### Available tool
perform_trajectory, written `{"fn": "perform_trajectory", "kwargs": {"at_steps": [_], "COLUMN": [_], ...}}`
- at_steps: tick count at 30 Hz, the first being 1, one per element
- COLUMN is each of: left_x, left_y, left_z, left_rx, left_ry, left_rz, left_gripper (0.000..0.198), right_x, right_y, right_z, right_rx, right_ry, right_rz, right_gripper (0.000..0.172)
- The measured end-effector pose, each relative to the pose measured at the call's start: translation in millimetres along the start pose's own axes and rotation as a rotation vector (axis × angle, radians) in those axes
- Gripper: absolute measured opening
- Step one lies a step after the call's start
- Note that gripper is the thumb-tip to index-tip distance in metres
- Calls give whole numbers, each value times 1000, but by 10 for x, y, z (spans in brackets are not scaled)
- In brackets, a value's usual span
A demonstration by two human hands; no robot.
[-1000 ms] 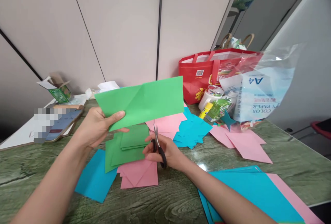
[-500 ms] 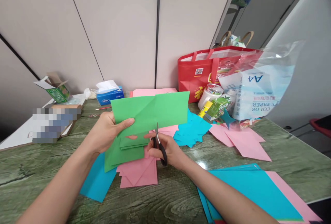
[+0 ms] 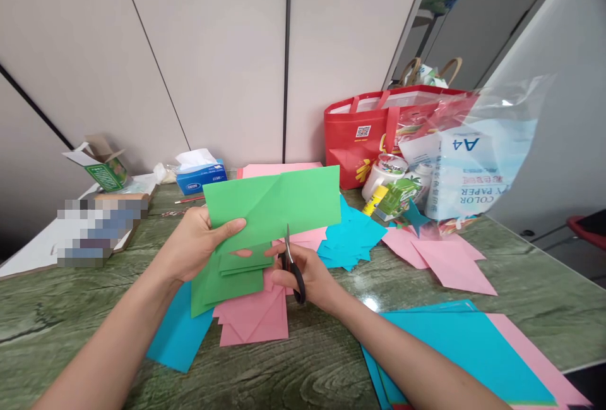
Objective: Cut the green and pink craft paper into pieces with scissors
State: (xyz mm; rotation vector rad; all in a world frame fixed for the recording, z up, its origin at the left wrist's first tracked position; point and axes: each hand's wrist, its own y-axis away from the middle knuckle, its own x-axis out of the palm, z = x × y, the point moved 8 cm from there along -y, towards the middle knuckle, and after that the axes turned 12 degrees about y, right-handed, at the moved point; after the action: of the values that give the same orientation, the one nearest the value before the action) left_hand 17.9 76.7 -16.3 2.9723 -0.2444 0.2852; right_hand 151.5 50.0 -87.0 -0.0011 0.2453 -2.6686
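Observation:
My left hand is closed on the left end of a green sheet of paper, with the thumb on its front. The sheet is held up above the table and has a crease near its middle. Black-handled scissors are in my right hand, blades pointing up at the sheet's lower edge. Whether the blades touch the paper I cannot tell. Beneath my hands lie smaller green pieces, pink pieces and a blue piece.
Blue pieces and pink pieces lie to the right, with larger blue sheets near the front. Behind stand a red bag, a plastic paper packet, a glue stick and a blue tissue box.
The green sheet has shifted slightly left at its right end. Both hands stay in nearly the same place, still holding the sheet and scissors.

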Motion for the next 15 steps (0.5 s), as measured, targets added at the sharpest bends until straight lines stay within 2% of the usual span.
{"fn": "perform_trajectory", "kwargs": {"at_steps": [15], "left_x": [-12], "left_y": [10], "left_z": [1], "left_rx": [-16], "left_ry": [-44], "left_rz": [-19], "left_gripper": [27], "right_x": [-5], "right_y": [7], "right_z": [-93], "right_rx": [60], "right_ry": [-18], "right_rz": [-76], "right_gripper": [34]}}
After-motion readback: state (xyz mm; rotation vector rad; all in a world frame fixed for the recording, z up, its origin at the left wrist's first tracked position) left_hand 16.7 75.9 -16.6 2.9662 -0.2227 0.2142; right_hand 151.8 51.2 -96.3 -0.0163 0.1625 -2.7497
